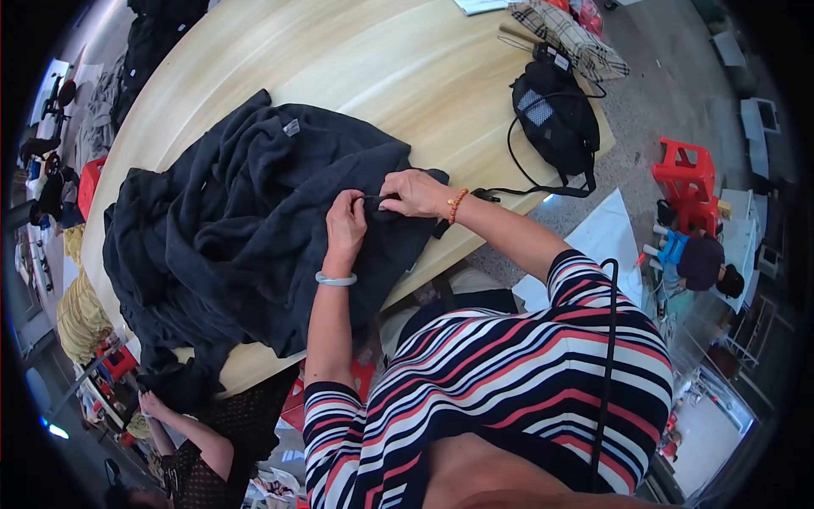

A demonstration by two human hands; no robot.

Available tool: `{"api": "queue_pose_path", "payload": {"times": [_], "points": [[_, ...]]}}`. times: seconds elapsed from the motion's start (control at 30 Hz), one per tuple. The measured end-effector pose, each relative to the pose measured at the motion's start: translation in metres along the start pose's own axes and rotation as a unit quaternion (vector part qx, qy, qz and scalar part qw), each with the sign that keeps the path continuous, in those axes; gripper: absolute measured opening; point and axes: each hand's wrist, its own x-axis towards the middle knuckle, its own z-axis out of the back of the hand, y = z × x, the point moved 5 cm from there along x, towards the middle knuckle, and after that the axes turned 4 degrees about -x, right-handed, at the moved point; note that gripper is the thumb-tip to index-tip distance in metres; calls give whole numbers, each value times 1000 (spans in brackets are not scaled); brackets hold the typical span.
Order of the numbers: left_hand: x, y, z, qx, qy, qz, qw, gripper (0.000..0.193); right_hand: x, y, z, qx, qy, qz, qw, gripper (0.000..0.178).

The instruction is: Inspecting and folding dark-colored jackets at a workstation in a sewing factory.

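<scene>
A large dark grey fleece garment (280, 182) lies crumpled over the wooden table, with a small light tag showing near its far edge. At its right part my left hand (346, 227), with a pale bangle at the wrist, pinches a bit of the dark cloth between thumb and fingertips. Close beside it my right hand (414, 193), wearing an orange beaded bracelet, grips the same stretch of cloth. A thin dark edge of fabric runs between the two sets of fingertips. Exactly which part of the garment it is, I cannot make out.
The wooden table (356, 51) has a curved look here. A black bag (555, 114) with a looped cord lies at its right, near a plaid cloth (581, 42). Red stools (688, 174) stand at the right. At lower left, a co-worker's hand (154, 405) touches dark fabric.
</scene>
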Motion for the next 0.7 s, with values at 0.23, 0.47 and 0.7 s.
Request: {"api": "queue_pose_path", "payload": {"times": [0.23, 0.47, 0.7], "points": [[5, 0, -1, 97, 16, 69, 993, 15, -40, -38, 25, -73, -11, -99, 992, 16], [25, -36, -20, 144, -7, -8, 989, 13, -40, -55, 33, -98, -35, -119, 987, 10], [62, -41, -87, 211, 17, -62, 975, 13, -32, -51, 27, -69, -65, -96, 991, 11]]}}
